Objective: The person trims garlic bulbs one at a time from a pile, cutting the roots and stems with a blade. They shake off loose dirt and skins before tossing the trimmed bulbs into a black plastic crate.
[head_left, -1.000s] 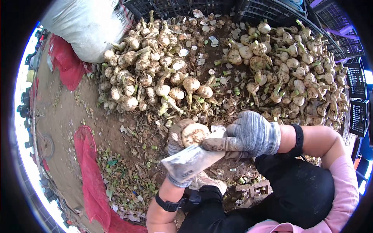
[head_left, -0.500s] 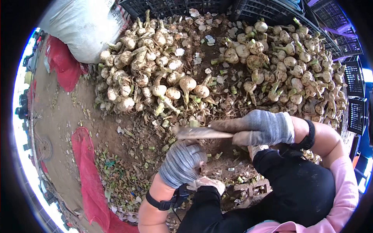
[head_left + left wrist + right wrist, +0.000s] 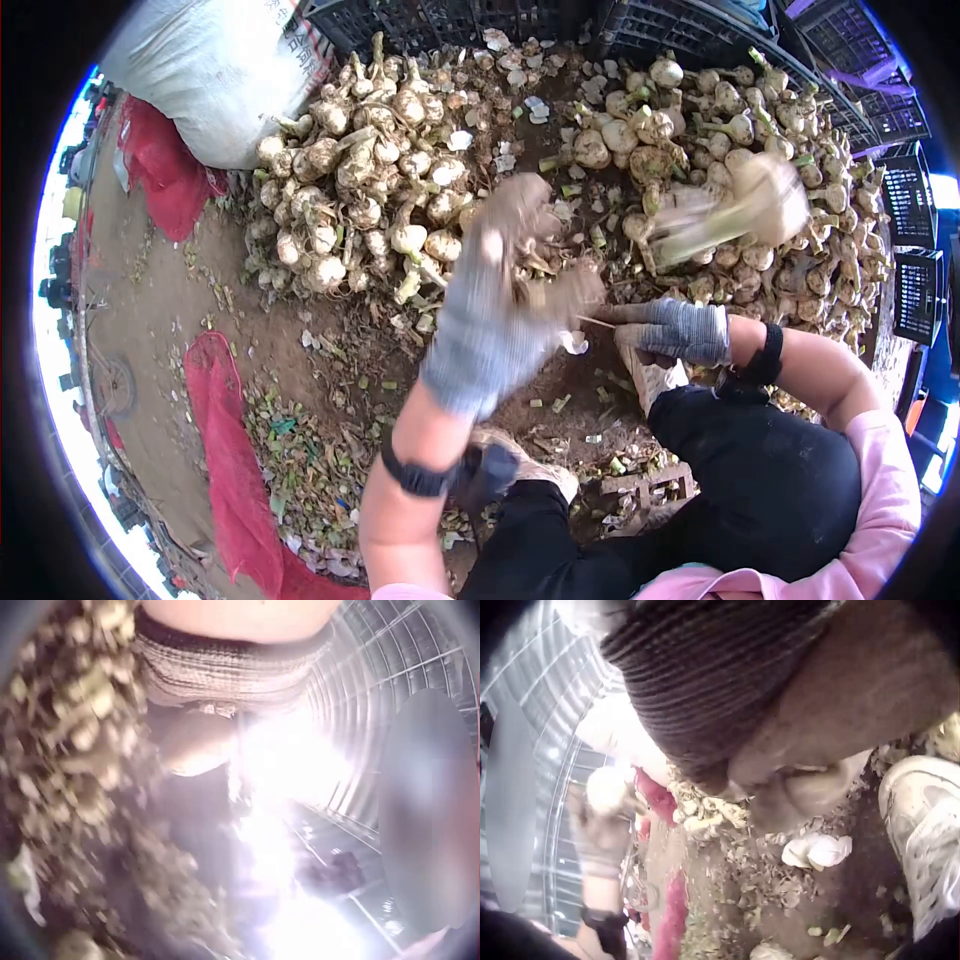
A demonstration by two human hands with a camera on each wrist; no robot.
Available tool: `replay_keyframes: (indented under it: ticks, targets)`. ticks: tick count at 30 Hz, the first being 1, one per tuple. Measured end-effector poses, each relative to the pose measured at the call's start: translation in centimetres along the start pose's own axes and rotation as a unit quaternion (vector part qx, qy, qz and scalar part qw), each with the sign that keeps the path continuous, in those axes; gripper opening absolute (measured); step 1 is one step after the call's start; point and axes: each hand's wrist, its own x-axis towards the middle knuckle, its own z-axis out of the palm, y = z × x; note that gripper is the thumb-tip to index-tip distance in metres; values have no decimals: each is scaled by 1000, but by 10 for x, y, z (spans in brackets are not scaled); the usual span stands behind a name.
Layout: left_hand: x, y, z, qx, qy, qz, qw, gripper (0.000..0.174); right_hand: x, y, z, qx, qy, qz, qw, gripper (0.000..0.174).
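Note:
My gloved left hand (image 3: 505, 290) is raised and blurred, its fingers spread, in front of the left pile of garlic bulbs (image 3: 350, 190). A blurred garlic bulb (image 3: 775, 200) with its stem trailing left is in the air over the right pile of garlic (image 3: 740, 130), apart from the hand. In the right wrist view this bulb (image 3: 607, 787) shows near the left hand's fingertips. Low at the right, my gloved right hand (image 3: 675, 330) grips a knife (image 3: 597, 322), its blade seen edge-on as a thin line.
Black crates (image 3: 450, 35) stand behind the piles. At the back left is a white sack (image 3: 215, 85); red netting (image 3: 230, 450) lies on the ground at left. Trimmings (image 3: 310, 450) litter the soil. A shoe (image 3: 922, 832) is close below the right hand.
The left hand held a garlic bulb against the knife, then dropped toward the knees; now it has swung up and forward and let the bulb go. The right hand has drawn back right with the knife.

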Motion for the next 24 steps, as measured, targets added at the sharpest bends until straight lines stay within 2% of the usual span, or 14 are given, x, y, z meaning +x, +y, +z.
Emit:
replay_keyframes:
  ticks: [2, 3, 5, 6, 8, 9, 10, 12, 14, 15, 18, 19, 20, 24]
  targets:
    - [24, -59, -10, 241, 31, -155, 958, 64, 4, 9, -2, -4, 7, -6, 1000, 57]
    - [27, -88, -18, 379, 14, -210, 901, 63, 7, 15, -4, -3, 13, -13, 1000, 57]
    - [30, -132, -26, 517, -81, -324, 788, 68, 8, 17, -6, -11, 27, -28, 999, 56]
    - [25, -134, -24, 530, -127, -339, 767, 67, 7, 15, -6, -10, 28, -22, 999, 56]
    - [7, -158, -30, 583, -103, -249, 767, 62, 7, 10, -6, 21, 36, 14, 999, 56]
    - [0, -173, -34, 583, -102, -249, 767, 62, 11, 15, -9, -17, 41, -25, 999, 55]
    - [-10, -190, -38, 414, -19, -283, 865, 62, 11, 14, -10, -17, 41, -25, 999, 55]
    - [-18, -178, -37, 226, 66, -303, 923, 63, 10, 9, -11, -76, 86, -121, 986, 53]
    - [-31, -124, -32, -17, 135, -310, 941, 54, 0, -15, -13, -85, 93, -109, 986, 53]
    - [-41, -105, -30, -130, 171, -299, 930, 52, 4, -8, -13, -155, 144, -217, 953, 53]
    - [-50, -57, -30, -329, 279, -343, 835, 53, -3, -29, -9, -281, 160, -240, 915, 53]
    - [-60, -59, -37, -550, 213, -361, 723, 56, -5, -39, -5, -316, 154, -257, 900, 53]
    - [-71, -60, -37, -546, 208, -344, 735, 58, 3, -34, -2, -339, 185, -372, 844, 54]
    - [-122, -83, -34, -539, 162, -338, 754, 66, 4, -61, 10, -418, 132, -395, 807, 59]
